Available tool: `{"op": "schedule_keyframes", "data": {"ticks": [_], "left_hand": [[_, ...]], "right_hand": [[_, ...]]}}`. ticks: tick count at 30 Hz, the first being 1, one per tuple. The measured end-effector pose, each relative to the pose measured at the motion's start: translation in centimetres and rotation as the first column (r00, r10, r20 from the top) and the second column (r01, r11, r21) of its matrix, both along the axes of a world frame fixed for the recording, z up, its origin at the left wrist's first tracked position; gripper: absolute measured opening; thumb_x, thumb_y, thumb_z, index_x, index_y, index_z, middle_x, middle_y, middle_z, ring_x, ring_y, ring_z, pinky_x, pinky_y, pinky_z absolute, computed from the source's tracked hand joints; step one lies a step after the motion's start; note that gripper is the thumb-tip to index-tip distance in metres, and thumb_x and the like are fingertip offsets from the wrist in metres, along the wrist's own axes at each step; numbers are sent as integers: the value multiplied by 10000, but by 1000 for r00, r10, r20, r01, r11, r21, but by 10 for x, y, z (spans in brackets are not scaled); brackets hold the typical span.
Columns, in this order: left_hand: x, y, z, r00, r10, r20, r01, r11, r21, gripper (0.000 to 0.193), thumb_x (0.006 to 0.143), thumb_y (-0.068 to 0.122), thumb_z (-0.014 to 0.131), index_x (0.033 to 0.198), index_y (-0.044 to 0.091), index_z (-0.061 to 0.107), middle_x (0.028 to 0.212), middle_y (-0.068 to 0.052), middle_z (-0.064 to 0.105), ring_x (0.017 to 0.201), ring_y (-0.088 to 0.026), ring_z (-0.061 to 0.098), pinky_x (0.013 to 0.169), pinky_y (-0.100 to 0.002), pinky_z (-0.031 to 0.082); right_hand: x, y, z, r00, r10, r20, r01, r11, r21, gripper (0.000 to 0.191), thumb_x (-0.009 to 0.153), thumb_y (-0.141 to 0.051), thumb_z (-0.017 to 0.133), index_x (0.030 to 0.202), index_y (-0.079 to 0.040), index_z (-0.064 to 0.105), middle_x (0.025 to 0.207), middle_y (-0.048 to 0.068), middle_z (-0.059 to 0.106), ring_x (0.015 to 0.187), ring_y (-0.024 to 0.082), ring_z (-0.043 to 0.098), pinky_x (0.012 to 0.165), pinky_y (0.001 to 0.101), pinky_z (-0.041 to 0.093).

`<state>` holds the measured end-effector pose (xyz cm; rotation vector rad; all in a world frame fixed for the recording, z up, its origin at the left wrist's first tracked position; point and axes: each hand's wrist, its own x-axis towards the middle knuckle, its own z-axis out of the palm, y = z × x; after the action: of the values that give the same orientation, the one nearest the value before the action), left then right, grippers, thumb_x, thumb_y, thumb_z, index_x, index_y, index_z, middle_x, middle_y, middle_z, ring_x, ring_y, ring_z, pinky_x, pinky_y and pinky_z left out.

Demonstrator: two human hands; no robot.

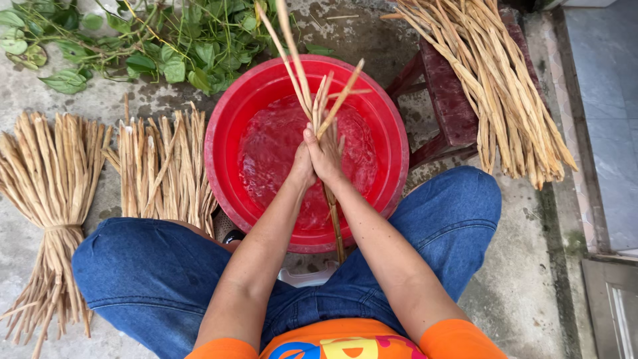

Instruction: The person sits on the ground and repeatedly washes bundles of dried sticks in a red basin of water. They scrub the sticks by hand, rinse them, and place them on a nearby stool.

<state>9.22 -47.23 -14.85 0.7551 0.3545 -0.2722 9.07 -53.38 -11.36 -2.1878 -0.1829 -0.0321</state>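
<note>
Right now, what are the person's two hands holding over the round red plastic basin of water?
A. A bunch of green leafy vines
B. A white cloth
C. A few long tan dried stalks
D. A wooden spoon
C: the left hand and right hand are pressed together around a few long tan dried stalks that fan upward above the round red plastic basin.

Red basins: one
Tied stalk sheaves on the ground: two
Stalk heaps on the stool: one
Stools: one
Hands: two
Held stalks: perhaps six, overlapping
</note>
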Motion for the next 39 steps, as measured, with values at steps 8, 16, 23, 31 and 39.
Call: {"op": "schedule_keyframes", "data": {"ticks": [8, 16, 23, 31, 39], "left_hand": [[-3, -11, 8, 994, 23, 110, -84, 806, 585, 666, 1074, 565, 319, 961, 19, 683, 789, -77, 640, 643, -158, 568, 577, -376, 484], [-17, -29, -6, 964, -197, 177, 43, 776, 629, 678, 1131, 599, 335, 1061, -11, 624, 888, -134, 618, 745, -156, 577, 674, -339, 474], [-12, -26, 13, 901, -282, 329, -10, 746, 666, 563, 1033, 483, 515, 1452, 109, 477, 1208, -111, 668, 1031, -187, 645, 915, -347, 514], [-28, -8, 26, 875, -426, 230, 94, 616, 782, 341, 948, 406, 715, 989, 71, 664, 728, 16, 559, 695, -110, 528, 628, -312, 468], [-12, 19, 20, 960, -261, 97, 156, 793, 589, 313, 958, 406, 663, 922, 111, 762, 738, 35, 638, 645, -109, 482, 586, -279, 441]], "right_hand": [[36, -22, 25, 966, 37, -257, -8, 994, 111, 727, 967, -389, 573, 1600, -192, 275, 1361, 228, 551, 1221, 387, 527, 953, 538, 489], [76, -69, 29, 950, -14, -311, 282, 468, 838, 313, 1008, -374, 659, 1049, -64, 636, 607, -16, 514, 458, 77, 430, 397, 241, 397], [72, -64, 13, 904, -69, -421, 406, 445, 798, 424, 1028, -477, 580, 780, -140, 509, 562, -10, 498, 425, 94, 424, 376, 251, 373], [110, -130, 52, 921, -202, -334, 371, 188, 909, 430, 1069, -462, 497, 810, -128, 575, 567, -21, 449, 420, 94, 379, 349, 263, 341], [125, -168, 53, 928, -199, -313, 328, 43, 944, 482, 1112, -395, 410, 856, -75, 663, 600, 0, 458, 457, 111, 360, 394, 275, 298]]}}
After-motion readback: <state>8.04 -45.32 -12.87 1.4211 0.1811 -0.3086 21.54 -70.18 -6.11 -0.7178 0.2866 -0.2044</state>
